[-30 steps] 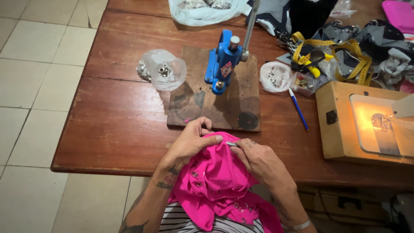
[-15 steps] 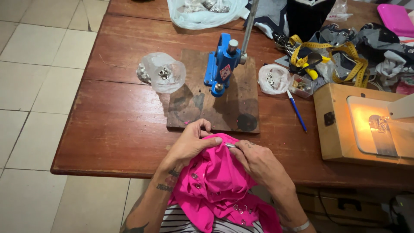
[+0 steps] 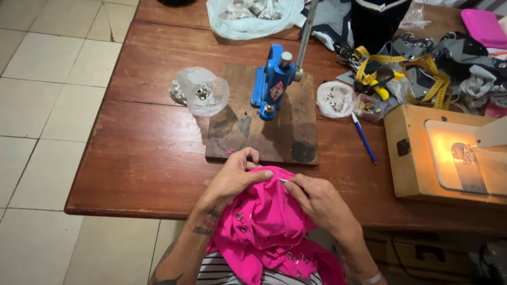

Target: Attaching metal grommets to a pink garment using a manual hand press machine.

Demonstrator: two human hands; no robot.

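Note:
A bright pink garment (image 3: 266,221) with small metal snaps along its edge is bunched at the near edge of the wooden table (image 3: 148,153). My left hand (image 3: 232,177) grips the cloth at its top, thumb laid across the fold. My right hand (image 3: 317,200) pinches the same fold from the right, with a small silvery piece showing between its fingertips. Just beyond the hands stands a blue hand press (image 3: 273,82) with a long metal lever on a worn wooden board (image 3: 253,137).
A clear plastic bag of metal snaps (image 3: 203,92) lies left of the press, and another small bag (image 3: 335,99) right of it. A blue pen (image 3: 363,138), a yellow tape measure (image 3: 417,71), piled grey cloth and a lit sewing machine (image 3: 454,158) fill the right side.
Both hands stay on the pink garment and shift the fold slightly. The view has drifted a little; nothing on the table has moved.

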